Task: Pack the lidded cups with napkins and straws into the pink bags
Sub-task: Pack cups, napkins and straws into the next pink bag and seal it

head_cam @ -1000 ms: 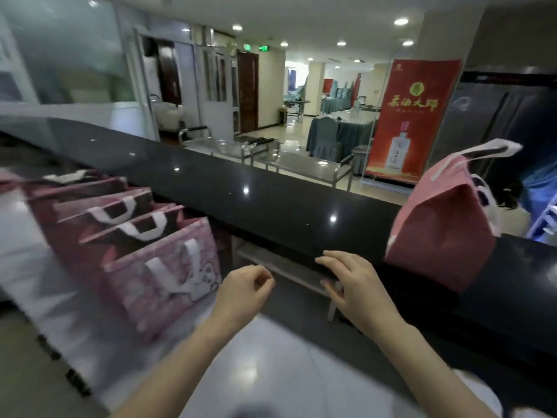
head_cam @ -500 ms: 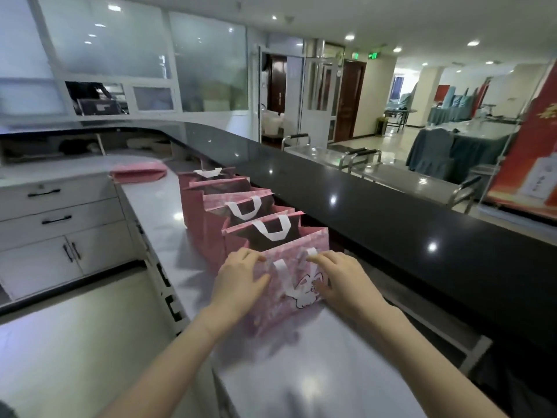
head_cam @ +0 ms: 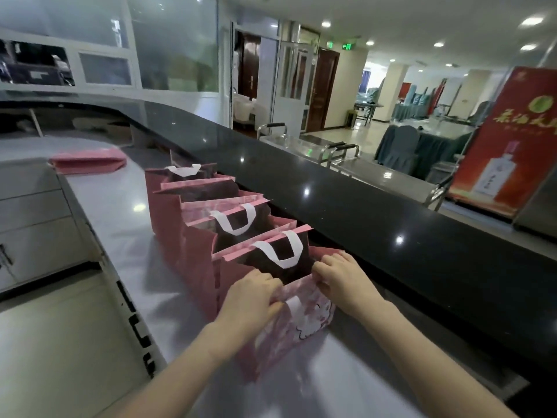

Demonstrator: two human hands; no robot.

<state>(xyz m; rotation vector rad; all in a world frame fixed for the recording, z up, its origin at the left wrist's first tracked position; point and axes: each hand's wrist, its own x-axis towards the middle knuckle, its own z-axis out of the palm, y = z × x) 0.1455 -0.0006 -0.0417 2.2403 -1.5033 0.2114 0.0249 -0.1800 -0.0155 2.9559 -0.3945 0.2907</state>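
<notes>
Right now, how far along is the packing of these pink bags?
Done: a row of open pink bags stands on the grey counter; their insides are too dark to see any contents. In hand: the left hand and right hand grip the nearest pink bag at its rim. Left: no cups, napkins or straws show, and folded pink bags lie flat farther back.

Bright ceiling lights [head_cam: 326, 24] glare off the black counter [head_cam: 361, 212] (wide-angle bending at edges)

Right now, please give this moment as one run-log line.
nearest pink bag: standing, row end; left hand: grips its rim; right hand: grips its rim
</notes>
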